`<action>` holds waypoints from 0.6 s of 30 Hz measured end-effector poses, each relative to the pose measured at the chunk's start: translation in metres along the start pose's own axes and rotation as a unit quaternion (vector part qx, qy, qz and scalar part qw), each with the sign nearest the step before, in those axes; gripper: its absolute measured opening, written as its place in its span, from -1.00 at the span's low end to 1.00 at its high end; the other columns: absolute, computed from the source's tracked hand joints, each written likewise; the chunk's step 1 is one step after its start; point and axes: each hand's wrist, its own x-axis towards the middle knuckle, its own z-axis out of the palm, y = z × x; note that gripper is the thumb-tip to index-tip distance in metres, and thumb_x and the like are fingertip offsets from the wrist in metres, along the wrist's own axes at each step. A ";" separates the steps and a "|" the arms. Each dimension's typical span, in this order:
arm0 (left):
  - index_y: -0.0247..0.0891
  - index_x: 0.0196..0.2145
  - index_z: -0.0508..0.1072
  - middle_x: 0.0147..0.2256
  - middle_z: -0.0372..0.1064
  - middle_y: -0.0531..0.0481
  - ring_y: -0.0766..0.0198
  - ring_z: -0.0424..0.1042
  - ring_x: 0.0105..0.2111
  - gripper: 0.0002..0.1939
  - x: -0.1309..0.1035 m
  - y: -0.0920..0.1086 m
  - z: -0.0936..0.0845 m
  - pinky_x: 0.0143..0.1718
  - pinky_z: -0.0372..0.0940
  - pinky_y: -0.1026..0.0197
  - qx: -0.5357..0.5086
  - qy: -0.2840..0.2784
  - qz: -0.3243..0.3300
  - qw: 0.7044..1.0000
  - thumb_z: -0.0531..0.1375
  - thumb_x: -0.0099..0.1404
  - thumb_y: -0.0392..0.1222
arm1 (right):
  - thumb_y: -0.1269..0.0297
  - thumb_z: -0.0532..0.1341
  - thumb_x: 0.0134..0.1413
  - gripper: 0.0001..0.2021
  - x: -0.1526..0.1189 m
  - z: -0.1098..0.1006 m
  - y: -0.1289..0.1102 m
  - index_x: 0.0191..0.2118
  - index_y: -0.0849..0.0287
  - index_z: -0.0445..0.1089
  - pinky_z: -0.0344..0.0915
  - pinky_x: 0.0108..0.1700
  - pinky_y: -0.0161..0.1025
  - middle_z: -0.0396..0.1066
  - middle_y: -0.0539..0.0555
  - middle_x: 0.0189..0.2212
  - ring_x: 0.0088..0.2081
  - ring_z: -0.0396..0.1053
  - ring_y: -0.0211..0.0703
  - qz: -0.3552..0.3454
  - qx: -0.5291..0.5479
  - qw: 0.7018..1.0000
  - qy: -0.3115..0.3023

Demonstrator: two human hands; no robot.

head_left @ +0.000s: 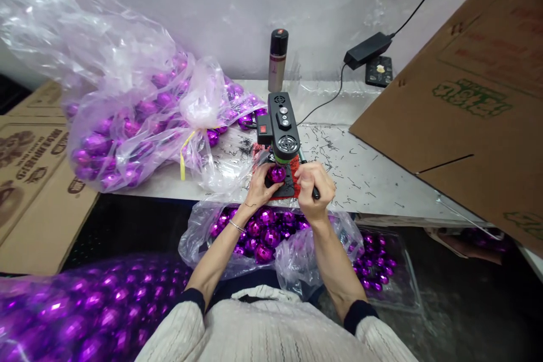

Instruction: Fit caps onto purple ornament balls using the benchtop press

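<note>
A small black press-like machine (284, 124) stands on the white table, with a red switch on its left side. Beneath its head is a shiny purple ball (278, 173), held between the thumb and fingers of my left hand (261, 185). My right hand (316, 188) is wrapped round the black-ended lever (315, 193) at the machine's right. A black base plate (287, 186) on a red mat (296, 169) lies under the ball.
A plastic bag of purple balls (127, 124) lies on the table's left; an open bag (263, 232) is at my lap. Behind stands a spray can (278, 62). A large carton (466, 102) leans at right. Small dark wire bits litter the white table (339, 181).
</note>
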 end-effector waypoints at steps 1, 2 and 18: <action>-0.26 0.15 0.35 0.08 0.45 -0.25 -0.05 0.45 0.11 -0.44 0.000 -0.001 -0.001 0.15 0.36 -0.12 -0.003 -0.008 0.007 1.000 0.31 0.33 0.09 | 0.46 0.07 0.31 -0.77 0.000 0.000 0.000 -0.39 0.11 0.33 0.29 -0.36 -0.24 0.40 -0.02 -0.48 -0.41 0.39 -0.24 0.000 -0.002 1.000 0.000; -0.26 0.16 0.34 0.08 0.44 -0.26 -0.05 0.45 0.12 -0.44 0.000 -0.002 -0.002 0.16 0.36 -0.12 -0.004 -0.015 0.013 1.000 0.31 0.33 0.08 | 0.46 0.08 0.31 -0.77 -0.001 0.000 0.001 -0.39 0.12 0.33 0.29 -0.36 -0.24 0.40 -0.02 -0.47 -0.41 0.39 -0.24 -0.001 -0.002 1.000 -0.001; -0.27 0.19 0.41 -0.02 0.55 -0.22 -0.01 0.53 0.01 -0.35 0.001 -0.001 0.013 0.10 0.39 -0.08 0.032 0.018 -0.023 0.999 0.36 0.28 0.13 | 0.49 0.09 0.29 -0.77 -0.008 0.000 0.005 -0.40 0.11 0.30 0.30 -0.36 -0.26 0.40 -0.02 -0.48 -0.40 0.41 -0.25 -0.018 -0.005 1.000 -0.003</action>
